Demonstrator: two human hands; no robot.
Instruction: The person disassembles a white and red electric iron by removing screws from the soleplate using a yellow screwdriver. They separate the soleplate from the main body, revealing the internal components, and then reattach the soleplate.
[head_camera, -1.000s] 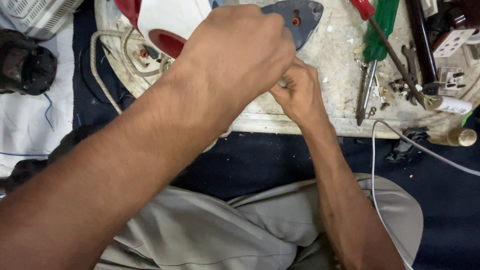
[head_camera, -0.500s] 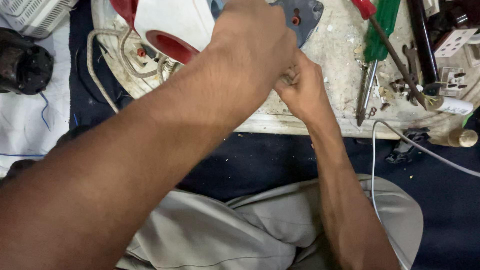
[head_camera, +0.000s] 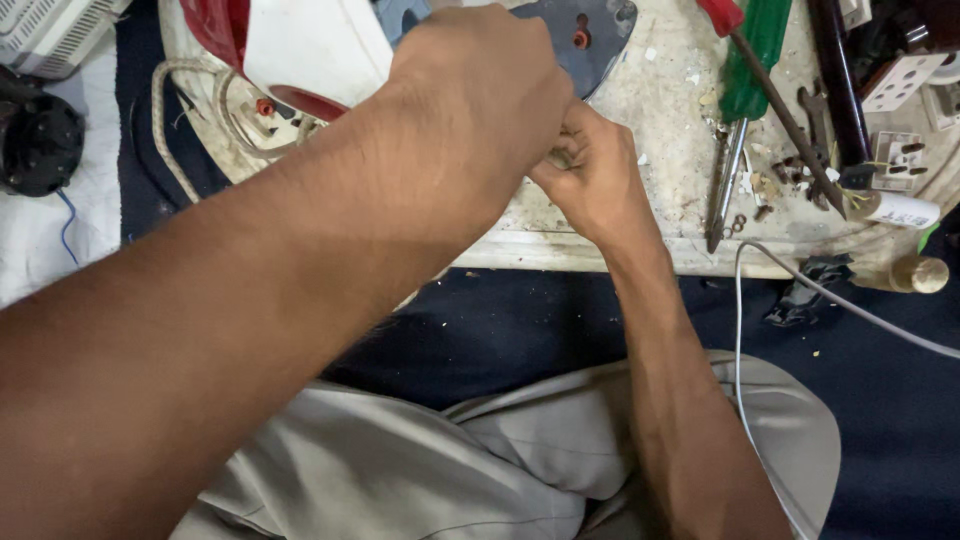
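a small pale part (head_camera: 562, 157), mostly hidden, sits pinched between both hands over the worn white board (head_camera: 660, 110). the right hand (head_camera: 592, 178) curls tight on it; the left hand (head_camera: 478, 92) covers it, fingers closed. the red-and-white clothes iron (head_camera: 300, 50) lies just behind.

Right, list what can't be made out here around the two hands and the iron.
Head view only:
- Whatever the left hand and right hand pinch: hidden by the fingers.
- The red and white iron: cut off by the top edge, and the left hand covers its middle.
- The small bits beside the green-handled screwdriver: too small to tell.
- The grey cable: both ends leave the frame.
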